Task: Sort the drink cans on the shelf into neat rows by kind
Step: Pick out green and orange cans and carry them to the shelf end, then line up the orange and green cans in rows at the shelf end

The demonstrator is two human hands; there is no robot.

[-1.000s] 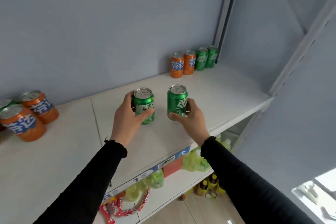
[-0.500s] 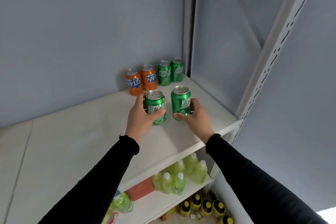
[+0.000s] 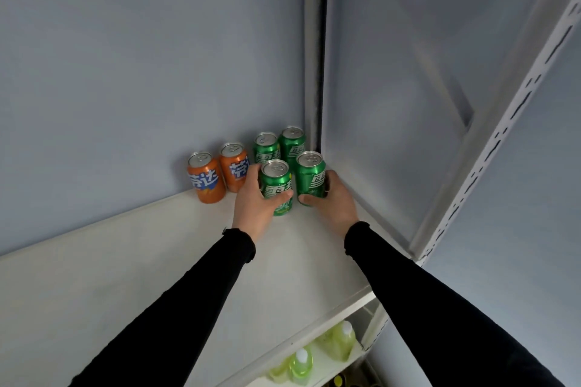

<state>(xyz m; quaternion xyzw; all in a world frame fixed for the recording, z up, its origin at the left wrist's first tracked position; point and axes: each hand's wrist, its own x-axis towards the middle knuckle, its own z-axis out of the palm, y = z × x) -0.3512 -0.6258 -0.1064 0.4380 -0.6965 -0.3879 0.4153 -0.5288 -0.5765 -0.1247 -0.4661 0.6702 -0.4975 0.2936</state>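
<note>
Fingers [image 3: 251, 174] of the left hand [image 3: 254, 201] are curled round a green aluminium drink can with white lettering [image 3: 276, 187], thumb across its front. Fingers [image 3: 306, 198] of the right hand [image 3: 334, 201] are wrapped round a second green aluminium drink can [image 3: 311, 177]. Both cans are held upright, just beside each other, at the right rear corner of the white laminate shelf [image 3: 141, 261]; whether their bases touch the shelf cannot be told.

Directly behind them, two more green cans [image 3: 267, 148] [image 3: 293, 141] are stood against the grey back wall [image 3: 141, 56]. To their left, two orange aluminium drink cans with blue labels [image 3: 206, 177] [image 3: 234, 168] are stood side by side.

Judged from this layout, a green block is nearly formed: the held pair is yet to be released. An orange row is only begun. Cans elsewhere are not shown.
</note>
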